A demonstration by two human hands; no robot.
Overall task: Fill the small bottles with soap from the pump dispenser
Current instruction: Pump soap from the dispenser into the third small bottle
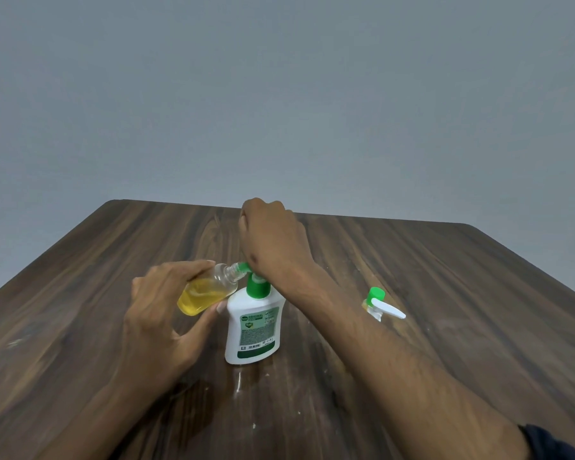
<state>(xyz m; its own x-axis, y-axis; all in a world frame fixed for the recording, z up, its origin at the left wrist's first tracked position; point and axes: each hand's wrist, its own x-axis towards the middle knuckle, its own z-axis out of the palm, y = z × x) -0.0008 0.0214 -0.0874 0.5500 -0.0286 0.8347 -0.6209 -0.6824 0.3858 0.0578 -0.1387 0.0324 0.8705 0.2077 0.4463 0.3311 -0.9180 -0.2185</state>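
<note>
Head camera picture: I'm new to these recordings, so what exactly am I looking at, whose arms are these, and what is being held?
There is no machine here. A person wears one wide-angle camera on the head, looking forward and down, so both arms are their own. On the wooden table stands a white pump dispenser with a green pump top. The left hand holds a small clear bottle, tilted, partly filled with yellow soap, its mouth at the green spout. The right hand rests on the pump head, fingers curled; how it grips is hidden. Beside the right forearm stands another small bottle with a green and white top.
</note>
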